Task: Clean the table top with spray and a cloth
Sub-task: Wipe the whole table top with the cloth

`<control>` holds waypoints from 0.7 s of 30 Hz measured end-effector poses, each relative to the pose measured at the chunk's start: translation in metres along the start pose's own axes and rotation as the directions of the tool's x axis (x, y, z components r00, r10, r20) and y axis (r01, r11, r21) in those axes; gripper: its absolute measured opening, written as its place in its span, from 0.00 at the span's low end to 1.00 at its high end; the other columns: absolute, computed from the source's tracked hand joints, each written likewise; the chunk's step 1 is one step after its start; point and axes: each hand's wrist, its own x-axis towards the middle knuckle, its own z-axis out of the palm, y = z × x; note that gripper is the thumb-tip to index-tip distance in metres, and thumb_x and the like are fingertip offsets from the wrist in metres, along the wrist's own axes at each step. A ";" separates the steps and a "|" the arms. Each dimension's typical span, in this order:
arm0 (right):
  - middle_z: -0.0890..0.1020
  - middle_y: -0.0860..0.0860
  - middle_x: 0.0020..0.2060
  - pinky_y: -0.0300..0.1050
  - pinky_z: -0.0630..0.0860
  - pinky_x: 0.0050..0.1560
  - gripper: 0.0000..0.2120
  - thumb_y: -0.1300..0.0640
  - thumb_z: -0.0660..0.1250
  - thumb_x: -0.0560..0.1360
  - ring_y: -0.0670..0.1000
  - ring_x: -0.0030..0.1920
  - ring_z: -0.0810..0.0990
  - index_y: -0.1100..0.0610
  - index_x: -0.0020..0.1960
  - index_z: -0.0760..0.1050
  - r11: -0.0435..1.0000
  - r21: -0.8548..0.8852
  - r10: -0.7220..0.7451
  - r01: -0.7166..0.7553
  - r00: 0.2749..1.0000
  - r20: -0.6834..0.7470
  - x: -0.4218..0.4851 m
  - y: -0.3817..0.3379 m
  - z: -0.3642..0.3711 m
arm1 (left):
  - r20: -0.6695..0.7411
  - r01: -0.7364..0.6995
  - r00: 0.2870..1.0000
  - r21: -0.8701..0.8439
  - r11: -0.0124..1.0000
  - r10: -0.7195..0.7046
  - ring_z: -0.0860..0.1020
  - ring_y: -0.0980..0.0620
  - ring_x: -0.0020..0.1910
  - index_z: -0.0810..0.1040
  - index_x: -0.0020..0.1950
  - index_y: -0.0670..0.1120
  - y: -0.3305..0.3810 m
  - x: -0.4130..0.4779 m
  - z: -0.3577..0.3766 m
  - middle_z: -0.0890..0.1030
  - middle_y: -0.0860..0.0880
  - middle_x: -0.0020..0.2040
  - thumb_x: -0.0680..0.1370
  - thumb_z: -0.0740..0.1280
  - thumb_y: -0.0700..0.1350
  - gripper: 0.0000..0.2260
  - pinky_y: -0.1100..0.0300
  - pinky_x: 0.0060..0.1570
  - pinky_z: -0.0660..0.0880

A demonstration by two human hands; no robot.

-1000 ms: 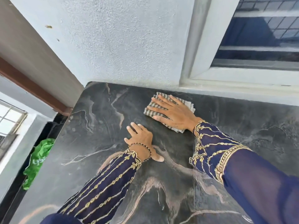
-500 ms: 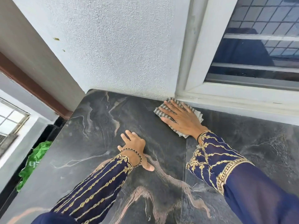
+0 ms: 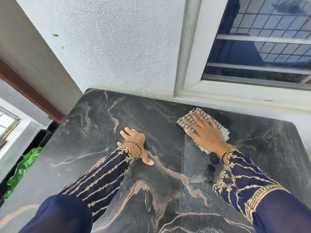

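A dark marbled table top [image 3: 94, 132] with pale pink veins fills the lower view. A striped grey-and-white cloth [image 3: 223, 132] lies flat on it near the far edge, below the window sill. My right hand [image 3: 204, 134] presses down on the cloth with fingers spread, covering most of it. My left hand [image 3: 134, 142] rests palm-down on the bare table top near the middle, holding nothing. No spray bottle is in view.
A white textured wall [image 3: 121, 47] and a window with a white frame [image 3: 190, 68] rise right behind the table's far edge. At the left, beyond the table's edge, lies a green cloth or bag [image 3: 25, 165] on a lower level.
My right hand has slid the cloth to the right along the far edge, under the window sill. My left hand has stayed planted on the table top.
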 end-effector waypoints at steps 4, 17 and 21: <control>0.39 0.39 0.81 0.49 0.27 0.77 0.24 0.31 0.37 0.80 0.44 0.80 0.33 0.27 0.76 0.38 0.994 -0.036 -0.109 0.108 0.993 -0.033 -0.039 -0.036 0.014 | -0.094 -0.016 0.996 -0.125 0.992 0.004 0.47 0.33 0.76 0.47 0.77 0.38 -0.005 -0.014 0.009 0.48 0.36 0.77 0.56 0.78 0.65 0.63 0.33 0.70 0.58; 0.52 0.45 0.82 0.59 0.46 0.80 0.24 0.35 0.46 0.84 0.50 0.83 0.45 0.38 0.77 0.63 0.948 -0.034 -0.316 0.315 0.948 -0.036 -0.243 -0.177 0.062 | -0.696 -0.511 0.666 -0.162 0.844 0.269 0.72 0.49 0.67 0.75 0.63 0.47 -0.008 -0.199 0.177 0.74 0.50 0.67 0.75 0.62 0.42 0.16 0.53 0.60 0.71; 0.55 0.46 0.82 0.59 0.45 0.80 0.24 0.36 0.47 0.84 0.51 0.83 0.46 0.40 0.75 0.67 0.936 -0.043 -0.350 0.349 0.937 -0.022 -0.298 -0.215 0.073 | -0.635 -0.492 0.719 -0.178 0.852 0.282 0.71 0.51 0.66 0.75 0.64 0.48 -0.025 -0.230 0.206 0.74 0.52 0.66 0.76 0.61 0.43 0.16 0.56 0.57 0.70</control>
